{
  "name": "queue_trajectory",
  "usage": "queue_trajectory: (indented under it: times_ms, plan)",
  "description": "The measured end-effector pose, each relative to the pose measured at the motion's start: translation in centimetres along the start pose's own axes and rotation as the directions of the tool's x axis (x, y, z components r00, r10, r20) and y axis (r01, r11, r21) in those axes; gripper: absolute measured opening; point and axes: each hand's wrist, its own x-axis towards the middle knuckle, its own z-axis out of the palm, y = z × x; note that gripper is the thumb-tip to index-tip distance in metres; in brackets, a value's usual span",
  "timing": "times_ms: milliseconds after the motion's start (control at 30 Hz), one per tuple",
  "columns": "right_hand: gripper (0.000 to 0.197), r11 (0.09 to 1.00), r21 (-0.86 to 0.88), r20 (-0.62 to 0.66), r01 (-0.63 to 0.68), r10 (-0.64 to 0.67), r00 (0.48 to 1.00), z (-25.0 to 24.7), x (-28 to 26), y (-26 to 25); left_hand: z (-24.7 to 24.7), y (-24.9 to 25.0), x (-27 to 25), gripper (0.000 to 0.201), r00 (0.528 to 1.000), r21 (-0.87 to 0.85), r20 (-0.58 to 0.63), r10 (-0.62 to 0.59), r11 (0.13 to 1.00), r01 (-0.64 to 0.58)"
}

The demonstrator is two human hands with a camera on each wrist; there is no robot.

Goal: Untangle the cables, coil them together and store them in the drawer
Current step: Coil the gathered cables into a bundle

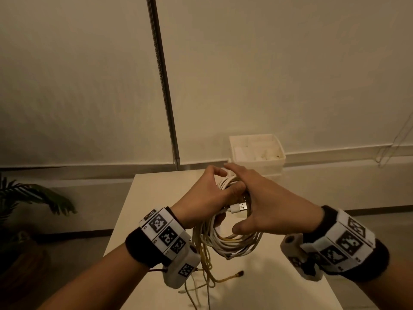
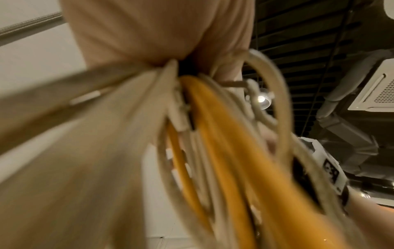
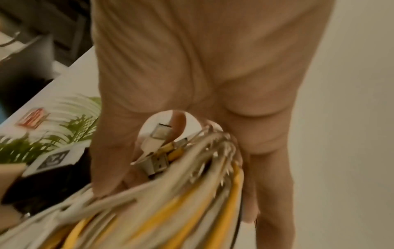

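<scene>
Above the white table (image 1: 279,287) I hold a coil of white and yellow cables (image 1: 232,242) in both hands. My left hand (image 1: 207,193) grips the top of the coil, fingers curled round the strands. My right hand (image 1: 263,209) clasps the coil's right side, thumb through the loop and fingers laid over the outside. A white USB plug (image 1: 240,207) sticks out between the hands. Loose ends (image 1: 207,276) trail down onto the table. The left wrist view has blurred cable strands (image 2: 213,143) under the palm. In the right wrist view plugs (image 3: 160,134) and the cable bundle (image 3: 170,202) cross my palm (image 3: 202,67).
An open white drawer box (image 1: 263,164) stands just beyond the table's far edge, with pale things inside. A dark pole (image 1: 165,86) rises against the wall behind. A potted plant (image 1: 33,198) stands on the floor at the left.
</scene>
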Motion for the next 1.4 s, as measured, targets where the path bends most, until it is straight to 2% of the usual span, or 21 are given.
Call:
queue_trajectory:
  times_ms: [167,300,467,567,700,767,833,900,967,1067,1133,1233,1267,1333,1400]
  plan:
    - [0.106,0.977,-0.212,0.029,0.021,-0.016,0.999,-0.4,1.0,-0.4,0.1,-0.3,0.1,0.085,1.0,-0.017,0.013,0.014,1.0,-0.014]
    - [0.076,0.917,-0.395,0.088,0.055,-0.021,0.996,-1.1,2.3,-0.7,0.5,-0.1,0.0,0.086,0.996,-0.024,0.067,0.056,0.998,-0.054]
    - [0.056,0.933,-0.352,0.066,0.072,-0.052,0.996,0.2,2.1,-0.1,0.4,-0.1,0.1,0.127,0.991,0.067,0.12,0.066,0.995,-0.075]
    - [0.041,0.903,-0.417,-0.034,0.101,-0.127,0.991,1.4,1.9,0.7,0.4,-0.3,0.0,0.137,0.995,0.068,0.086,0.05,0.996,-0.056]
    - [0.03,0.912,-0.394,-0.064,0.114,-0.15,0.987,2.2,1.6,1.3,0.1,-0.6,0.2,0.141,0.997,0.133,0.07,0.036,0.99,-0.045]
    - [0.023,0.933,-0.348,-0.08,0.096,-0.132,0.988,2.2,1.7,1.4,-0.4,-0.7,0.4,0.136,0.99,0.097,0.136,0.034,0.994,-0.047]
    - [0.018,0.967,-0.251,-0.165,0.054,-0.098,0.982,1.7,1.8,1.8,-1.0,-0.8,0.3,0.116,0.977,0.047,0.207,0.052,0.997,-0.063]
    - [0.017,0.981,-0.193,-0.215,0.002,-0.044,0.976,1.1,2.0,2.3,-1.4,-1.3,0.2,0.082,0.982,0.059,0.18,0.056,0.996,-0.067]
    - [0.016,0.979,-0.199,-0.206,-0.039,-0.003,0.979,1.0,2.2,2.2,-1.2,-2.0,0.2,0.05,0.991,0.096,0.131,0.02,0.995,-0.033]
    - [0.016,0.987,-0.144,-0.191,-0.078,0.05,0.98,1.8,2.4,2.3,-0.7,-2.1,0.4,0.023,0.997,0.121,0.08,0.013,0.992,-0.023]
    - [0.027,0.987,-0.124,-0.16,-0.099,0.079,0.984,1.6,2.1,2.3,-0.9,-1.7,0.5,0.019,0.997,0.191,0.078,0.025,0.981,-0.04]
    - [0.077,0.968,-0.237,-0.096,-0.082,0.061,0.993,0.4,1.4,1.6,-1.3,-0.8,0.8,0.017,0.993,0.351,0.102,0.055,0.932,-0.088]
    - [0.086,0.953,-0.298,-0.094,-0.048,0.021,0.995,0.1,1.4,0.9,-1.4,-0.3,0.9,0.017,0.991,0.411,0.113,0.075,0.904,-0.115]
    - [0.085,0.931,-0.366,-0.062,0.009,-0.035,0.997,0.1,2.1,0.0,-1.5,0.9,1.1,0.025,0.985,0.457,0.141,0.099,0.876,-0.154]
    - [0.08,0.944,-0.331,-0.057,-0.008,-0.011,0.998,0.2,2.9,-0.5,-1.5,2.0,1.2,0.039,0.982,0.465,0.165,0.086,0.872,-0.155]
